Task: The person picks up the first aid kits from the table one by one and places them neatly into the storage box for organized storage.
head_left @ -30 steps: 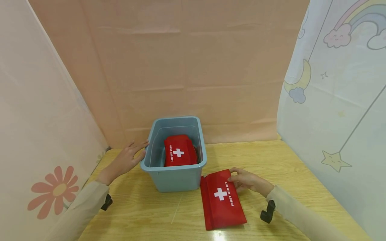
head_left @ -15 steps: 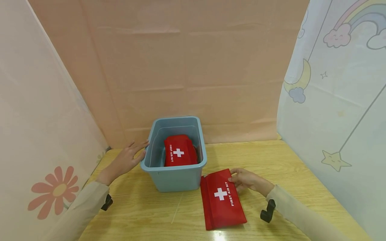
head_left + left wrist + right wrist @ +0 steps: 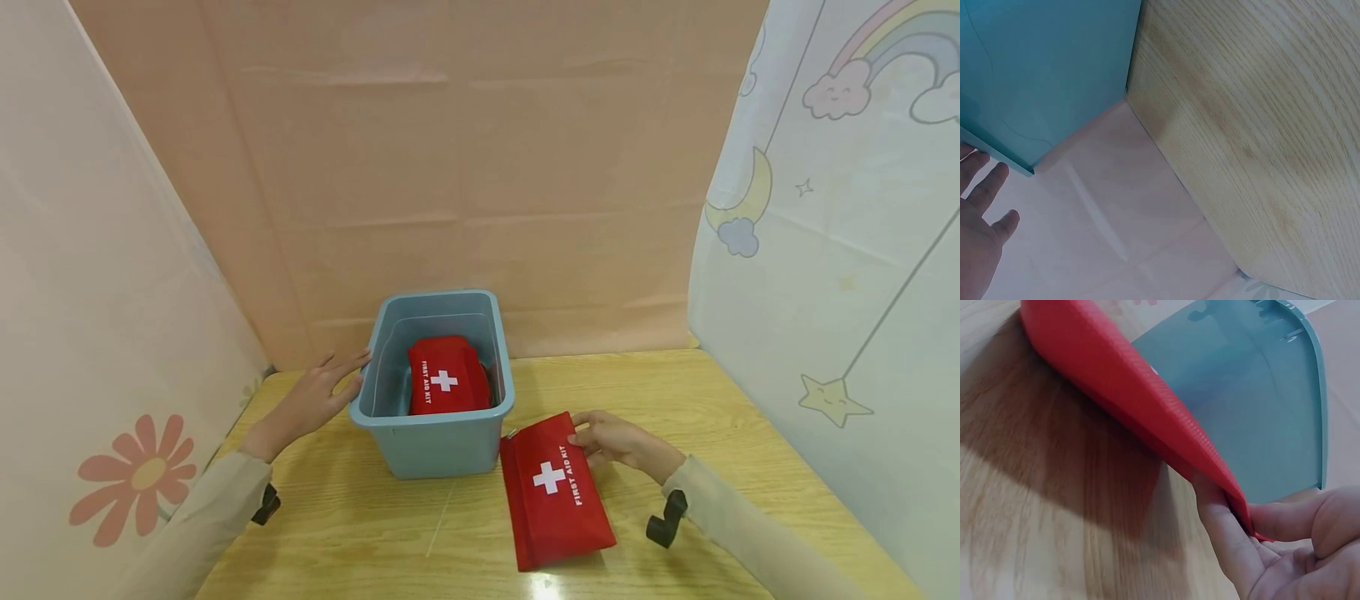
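My right hand (image 3: 617,438) pinches the far right corner of a red first aid kit pouch (image 3: 558,508), thumb on one face and fingers on the other. In the right wrist view the pouch (image 3: 1116,381) slants up from the table, its shadow under it. My left hand (image 3: 318,395) rests its straight fingers against the left rim of a blue-grey plastic bin (image 3: 442,446); in the left wrist view those fingers (image 3: 991,186) touch the rim from outside. Inside the bin lies another red first aid kit pouch (image 3: 450,396), its white cross facing up.
The bin stands on a wooden table (image 3: 360,533), near the orange-brown backdrop (image 3: 480,183). White printed sheets hang on both sides, the left sheet (image 3: 112,292) with a flower and the right sheet (image 3: 847,283) with a rainbow and stars.
The far end of the pouch in my right hand has risen slightly, and the hand has moved up with it. My left hand and the bin have stayed in place.
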Demonstrator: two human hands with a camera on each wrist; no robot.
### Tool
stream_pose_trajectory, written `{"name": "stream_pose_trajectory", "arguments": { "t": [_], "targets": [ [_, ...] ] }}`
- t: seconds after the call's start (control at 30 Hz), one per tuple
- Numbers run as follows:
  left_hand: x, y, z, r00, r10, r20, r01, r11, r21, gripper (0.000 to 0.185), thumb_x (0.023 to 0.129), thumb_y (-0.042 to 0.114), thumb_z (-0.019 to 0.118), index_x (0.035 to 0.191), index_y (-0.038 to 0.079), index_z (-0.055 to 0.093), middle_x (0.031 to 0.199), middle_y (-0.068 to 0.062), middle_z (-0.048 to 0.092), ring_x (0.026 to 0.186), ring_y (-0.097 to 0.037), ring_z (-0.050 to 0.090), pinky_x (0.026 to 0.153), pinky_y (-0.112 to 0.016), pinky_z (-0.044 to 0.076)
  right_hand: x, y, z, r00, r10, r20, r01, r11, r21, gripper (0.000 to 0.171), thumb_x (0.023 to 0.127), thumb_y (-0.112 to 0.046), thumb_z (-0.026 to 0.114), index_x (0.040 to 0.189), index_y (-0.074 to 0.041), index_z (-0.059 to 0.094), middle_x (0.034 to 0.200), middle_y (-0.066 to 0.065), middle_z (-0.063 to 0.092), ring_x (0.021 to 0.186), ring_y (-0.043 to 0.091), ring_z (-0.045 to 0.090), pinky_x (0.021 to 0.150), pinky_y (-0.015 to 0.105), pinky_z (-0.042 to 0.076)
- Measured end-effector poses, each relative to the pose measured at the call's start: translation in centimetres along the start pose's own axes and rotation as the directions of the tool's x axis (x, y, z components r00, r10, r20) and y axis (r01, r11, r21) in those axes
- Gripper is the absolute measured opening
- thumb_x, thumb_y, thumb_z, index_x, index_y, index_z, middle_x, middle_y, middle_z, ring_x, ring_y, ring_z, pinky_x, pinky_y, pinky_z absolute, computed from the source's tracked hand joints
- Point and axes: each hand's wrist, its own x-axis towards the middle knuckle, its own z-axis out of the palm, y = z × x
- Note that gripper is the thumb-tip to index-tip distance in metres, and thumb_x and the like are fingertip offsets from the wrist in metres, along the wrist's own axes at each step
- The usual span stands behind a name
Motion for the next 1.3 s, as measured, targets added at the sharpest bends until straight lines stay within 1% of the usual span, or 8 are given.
{"name": "stream_pose_trajectory", "arguments": {
  "t": [0.3, 0.47, 0.63, 0.8, 1.07, 1.3],
  "targets": [
    [0.0, 0.0, 0.0, 1.0, -0.001, 0.004, 0.001, 1.0, -0.006, 0.047, 0.104, 0.024, 0.052, 0.145, 0.0, 0.048, 0.148, -0.018, 0.046, 0.135, -0.04, 0.042, 0.118, -0.057, 0.01, -0.2, -0.5, -0.7, 0.999, -0.023, 0.024, 0.023, 1.0, 0.007, 0.046, 0.098, -0.003, 0.055, 0.135, 0.016, 0.035, 0.102, 0.016, 0.068, 0.089, 0.028, 0.069, 0.079, 0.045, 0.059],
    [0.0, 0.0, 0.0, 1.0, 0.004, -0.004, -0.004, 1.0, -0.006, 0.047, 0.104, 0.025, 0.052, 0.144, -0.001, 0.049, 0.148, -0.018, 0.047, 0.135, -0.041, 0.043, 0.118, -0.057, 0.01, -0.3, -1.0, -1.1, 0.999, -0.031, 0.011, 0.031, 0.999, 0.013, 0.046, 0.098, -0.004, 0.056, 0.134, 0.014, 0.035, 0.101, 0.015, 0.068, 0.087, 0.027, 0.069, 0.078, 0.044, 0.059],
    [0.0, 0.0, 0.0, 1.0, 0.0, 0.002, 0.0, 1.0, -0.013, 0.048, 0.104, 0.025, 0.051, 0.144, -0.001, 0.048, 0.149, -0.017, 0.046, 0.135, -0.041, 0.043, 0.118, -0.057, 0.01, -0.5, -1.6, -1.5, 0.999, -0.044, 0.007, 0.044, 0.999, 0.014, 0.046, 0.098, -0.005, 0.056, 0.135, 0.013, 0.036, 0.102, 0.015, 0.067, 0.088, 0.027, 0.069, 0.079, 0.044, 0.059],
    [0.1, 0.0, -0.1, 1.0, -0.001, 0.003, 0.001, 1.0, -0.008, 0.047, 0.105, 0.024, 0.051, 0.144, -0.001, 0.049, 0.149, -0.017, 0.046, 0.134, -0.039, 0.044, 0.118, -0.056, 0.01, -0.6, -2.0, -1.8, 0.998, -0.06, 0.014, 0.06, 0.998, 0.02, 0.043, 0.099, -0.004, 0.055, 0.133, 0.013, 0.036, 0.101, 0.015, 0.067, 0.089, 0.027, 0.069, 0.078, 0.044, 0.059],
    [0.1, 0.0, -0.1, 1.0, -0.003, 0.004, 0.003, 1.0, -0.012, 0.046, 0.105, 0.024, 0.051, 0.143, -0.001, 0.05, 0.148, -0.017, 0.046, 0.133, -0.04, 0.045, 0.118, -0.055, 0.009, -0.9, -2.8, -2.2, 0.997, -0.073, 0.013, 0.073, 0.997, 0.036, 0.038, 0.1, -0.003, 0.053, 0.131, 0.012, 0.037, 0.101, 0.013, 0.069, 0.089, 0.026, 0.069, 0.078, 0.043, 0.059],
    [0.1, 0.0, 0.0, 1.0, -0.002, 0.005, 0.002, 1.0, -0.017, 0.046, 0.104, 0.023, 0.051, 0.143, -0.002, 0.05, 0.149, -0.017, 0.046, 0.132, -0.039, 0.047, 0.118, -0.055, 0.008, -0.7, -3.4, -2.2, 0.996, -0.085, 0.015, 0.084, 0.995, 0.049, 0.042, 0.1, -0.004, 0.054, 0.134, 0.012, 0.036, 0.104, 0.013, 0.068, 0.091, 0.026, 0.068, 0.08, 0.043, 0.059]
  ]
}}
